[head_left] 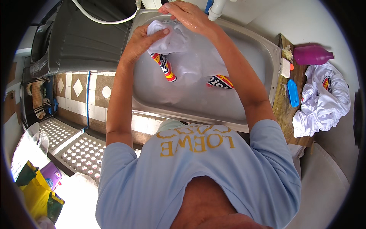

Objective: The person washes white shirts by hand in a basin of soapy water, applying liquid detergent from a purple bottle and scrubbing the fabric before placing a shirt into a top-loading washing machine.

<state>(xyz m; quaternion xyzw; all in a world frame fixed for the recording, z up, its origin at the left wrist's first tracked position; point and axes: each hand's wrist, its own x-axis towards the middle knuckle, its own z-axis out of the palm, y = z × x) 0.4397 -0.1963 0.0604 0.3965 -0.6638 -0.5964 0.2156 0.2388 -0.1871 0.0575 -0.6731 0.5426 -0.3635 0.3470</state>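
Observation:
A white garment with a red, yellow and black printed band lies partly under cloudy water in a metal sink (271, 82). My left hand (143, 41) grips a bunched part of this white garment (167, 42) at the far left of the sink, thumb on top of the cloth. Close by, my right hand (187, 17) is raised over the far rim, wet, its fingers stretched out together and no cloth seen in it. Another printed patch of cloth (220, 81) shows at the water's surface beneath my right forearm.
Right of the sink, a wooden board (284, 107) carries a blue brush (292, 93), a pale soap bar (284, 68), a purple bottle (312, 55) and a wet white garment (324, 99). A white pipe (216, 9) hangs behind. Dark plastic tub (87, 38) at left.

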